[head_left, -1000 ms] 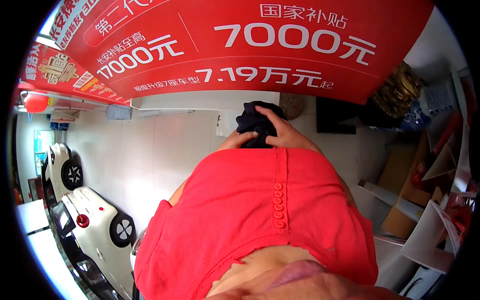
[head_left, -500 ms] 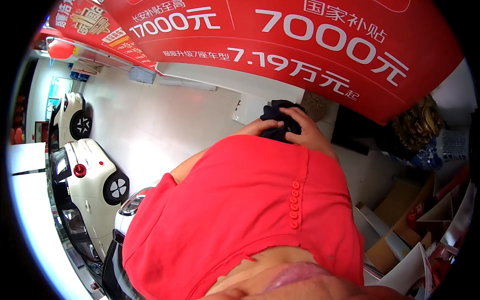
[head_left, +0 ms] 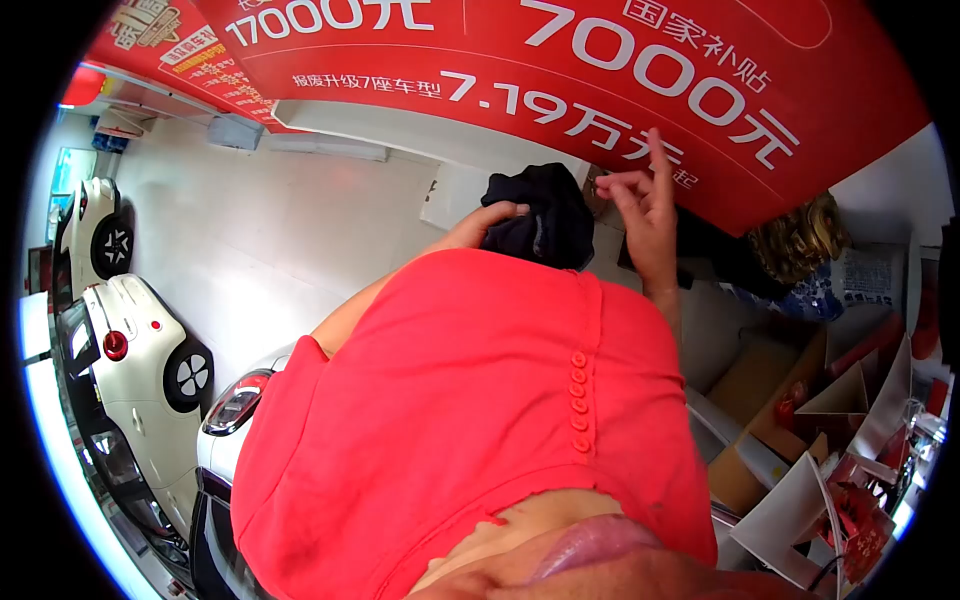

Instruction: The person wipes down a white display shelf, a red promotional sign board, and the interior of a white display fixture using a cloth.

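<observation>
A bunched black cloth [head_left: 545,210] is in front of my chest, just beyond the hem of the red shirt. My left hand [head_left: 490,222] grips its left side, with the thumb lying on top and the other fingers hidden beneath or behind the fabric. Just to the right of the cloth, my right hand [head_left: 645,205] is raised and apart from it. One of its fingers points up while others bend leftward, and I see nothing held there.
Ahead hangs a large red banner [head_left: 400,60] with white lettering, above a white counter edge [head_left: 400,135]. Cream-coloured cars [head_left: 150,360] stand at the left. Open cardboard boxes [head_left: 750,400] and papers crowd the lower right, near a golden ornament [head_left: 800,245].
My right hand has come off the cloth and moved up and right. The cloth now hangs looser and larger from my left hand. The whole view has shifted slightly.
</observation>
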{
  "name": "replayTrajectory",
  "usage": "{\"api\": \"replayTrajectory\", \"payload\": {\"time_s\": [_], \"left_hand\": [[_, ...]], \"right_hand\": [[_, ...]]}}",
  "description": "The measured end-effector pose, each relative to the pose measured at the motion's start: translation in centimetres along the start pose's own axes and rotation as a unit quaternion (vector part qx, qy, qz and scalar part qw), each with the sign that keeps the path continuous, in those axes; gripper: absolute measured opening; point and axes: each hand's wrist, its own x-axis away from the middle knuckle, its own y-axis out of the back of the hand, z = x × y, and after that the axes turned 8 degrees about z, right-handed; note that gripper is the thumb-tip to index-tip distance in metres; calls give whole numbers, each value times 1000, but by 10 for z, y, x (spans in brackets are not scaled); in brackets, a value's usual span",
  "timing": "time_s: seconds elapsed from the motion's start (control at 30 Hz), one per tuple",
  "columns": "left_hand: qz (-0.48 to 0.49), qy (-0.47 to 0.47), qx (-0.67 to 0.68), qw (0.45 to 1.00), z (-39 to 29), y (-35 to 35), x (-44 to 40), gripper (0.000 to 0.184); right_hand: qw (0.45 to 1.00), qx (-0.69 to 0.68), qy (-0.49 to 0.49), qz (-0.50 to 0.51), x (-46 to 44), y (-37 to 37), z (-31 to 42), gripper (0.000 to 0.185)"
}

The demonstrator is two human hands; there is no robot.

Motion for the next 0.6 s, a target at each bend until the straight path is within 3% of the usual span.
{"api": "replayTrajectory", "payload": {"time_s": [0.07,0.2,0.43,0.5,0.6], "left_hand": [[-12,-3,2,1000,0,6,1,29],[-57,-11,17,998,-2,6,13,31],[-70,-17,73,995,-1,20,20,36],[-63,-34,76,995,2,29,13,38],[-59,-52,51,996,5,39,8,38]], "right_hand": [[999,9,34,-14,-9,5,4,65],[999,-11,13,-47,-14,0,1,60],[987,-64,-52,-136,27,4,-29,32],[951,-161,-42,-259,35,14,-34,32],[930,-159,-11,-332,42,27,-26,32]]}}
